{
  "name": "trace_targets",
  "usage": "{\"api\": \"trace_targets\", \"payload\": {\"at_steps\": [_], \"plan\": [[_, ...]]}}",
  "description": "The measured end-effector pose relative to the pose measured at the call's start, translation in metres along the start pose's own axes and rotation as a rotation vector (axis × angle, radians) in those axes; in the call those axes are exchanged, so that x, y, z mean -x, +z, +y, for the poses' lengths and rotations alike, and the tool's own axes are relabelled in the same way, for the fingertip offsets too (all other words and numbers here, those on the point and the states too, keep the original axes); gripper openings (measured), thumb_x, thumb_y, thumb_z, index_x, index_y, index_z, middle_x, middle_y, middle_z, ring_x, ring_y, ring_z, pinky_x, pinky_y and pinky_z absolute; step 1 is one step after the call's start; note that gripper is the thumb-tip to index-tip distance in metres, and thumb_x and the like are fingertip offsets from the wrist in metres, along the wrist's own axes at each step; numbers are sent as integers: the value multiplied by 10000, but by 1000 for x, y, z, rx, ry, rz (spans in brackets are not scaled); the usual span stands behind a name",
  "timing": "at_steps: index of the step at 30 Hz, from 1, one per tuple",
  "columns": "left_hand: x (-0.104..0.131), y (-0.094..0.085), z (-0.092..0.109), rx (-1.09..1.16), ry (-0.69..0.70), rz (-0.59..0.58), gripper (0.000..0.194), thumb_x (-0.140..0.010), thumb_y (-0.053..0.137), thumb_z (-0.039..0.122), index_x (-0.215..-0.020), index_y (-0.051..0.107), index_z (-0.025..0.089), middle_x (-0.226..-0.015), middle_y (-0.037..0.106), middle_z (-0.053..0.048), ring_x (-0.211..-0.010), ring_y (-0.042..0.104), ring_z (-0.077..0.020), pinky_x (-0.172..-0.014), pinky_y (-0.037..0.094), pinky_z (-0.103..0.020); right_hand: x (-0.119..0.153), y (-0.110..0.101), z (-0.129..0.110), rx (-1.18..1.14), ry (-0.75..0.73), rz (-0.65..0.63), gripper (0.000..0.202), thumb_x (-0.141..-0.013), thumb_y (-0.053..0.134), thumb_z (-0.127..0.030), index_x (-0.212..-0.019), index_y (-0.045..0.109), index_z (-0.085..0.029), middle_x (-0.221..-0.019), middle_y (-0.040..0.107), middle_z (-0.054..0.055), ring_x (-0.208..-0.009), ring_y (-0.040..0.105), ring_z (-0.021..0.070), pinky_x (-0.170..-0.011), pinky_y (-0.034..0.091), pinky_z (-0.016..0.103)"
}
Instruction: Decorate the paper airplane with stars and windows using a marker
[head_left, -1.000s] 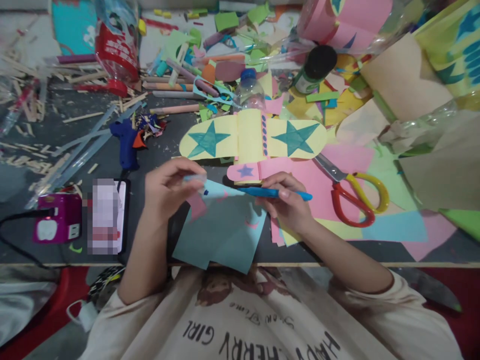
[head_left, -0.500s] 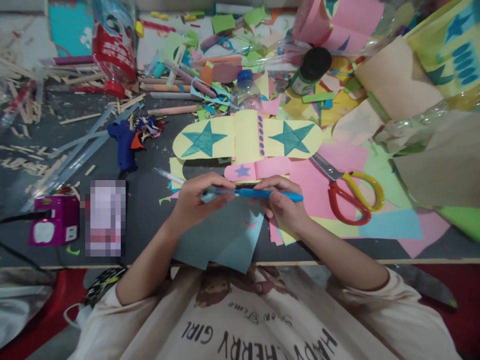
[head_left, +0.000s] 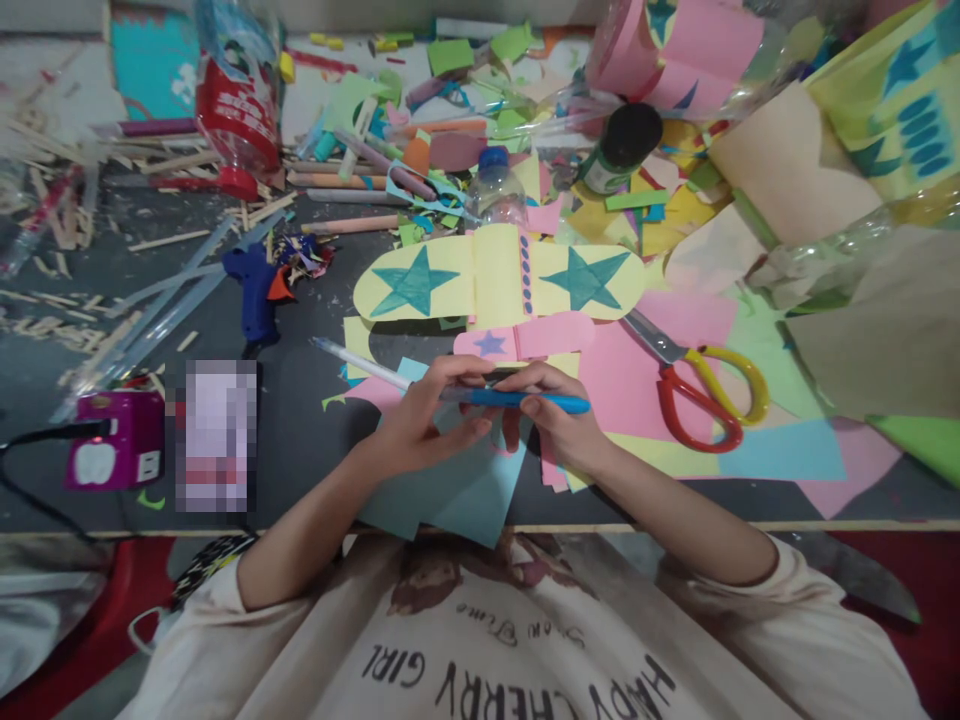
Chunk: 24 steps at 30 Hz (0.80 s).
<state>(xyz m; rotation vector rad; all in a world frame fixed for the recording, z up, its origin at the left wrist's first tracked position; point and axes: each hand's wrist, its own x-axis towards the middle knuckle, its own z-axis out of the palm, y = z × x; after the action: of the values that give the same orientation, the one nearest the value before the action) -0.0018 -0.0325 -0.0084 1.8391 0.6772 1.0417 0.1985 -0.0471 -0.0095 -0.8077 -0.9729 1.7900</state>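
A blue marker (head_left: 504, 398) lies nearly level between my two hands, above the blue-green paper (head_left: 450, 480). My right hand (head_left: 559, 415) grips its solid blue right part between thumb and fingers. My left hand (head_left: 427, 420) is curled round the clearer left end, its thumb lower than the marker; the exact contact there is partly hidden. Just beyond the hands lies a pink paper strip (head_left: 551, 337) with a small purple star. Behind it is a yellow paper shape (head_left: 495, 275) with two green stars and a row of dots. A clear pen (head_left: 360, 360) pokes out left of my left hand.
Red-and-yellow scissors (head_left: 701, 385) lie partly open on coloured paper at right. To the left are a blue glue gun (head_left: 255, 290), a phone (head_left: 217, 435) and a purple box (head_left: 116, 440). Bottles, markers, sticks and paper scraps crowd the back.
My right hand and the marker have shifted slightly left and down. My left thumb has dropped away from the marker, and its fingers have come closer to my right hand.
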Motion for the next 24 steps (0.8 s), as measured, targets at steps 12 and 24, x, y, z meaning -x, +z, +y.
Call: {"api": "trace_targets", "payload": {"at_steps": [12, 24], "plan": [[-2, -26, -13, -156, -75, 488, 330, -962, 643, 474, -777, 701, 207, -687, 645, -4, -624, 590, -145, -570, 461, -272, -10, -22, -1, 432, -806, 451, 273, -957, 634, -550, -964, 694, -283, -642, 560, -64, -437, 433, 82, -409, 371, 214], [-7, -22, -5, -638, 62, 269, 209, -1036, 481, 267, -967, 670, 209, -889, 738, -41, -823, 698, -180, -745, 559, -299, -10, -39, 5, 1042, -359, 335, 748, -846, 609, -732, -1411, 426, -277, -1305, 560, 162, -1233, 584, 374, -1015, 514, 554]]}}
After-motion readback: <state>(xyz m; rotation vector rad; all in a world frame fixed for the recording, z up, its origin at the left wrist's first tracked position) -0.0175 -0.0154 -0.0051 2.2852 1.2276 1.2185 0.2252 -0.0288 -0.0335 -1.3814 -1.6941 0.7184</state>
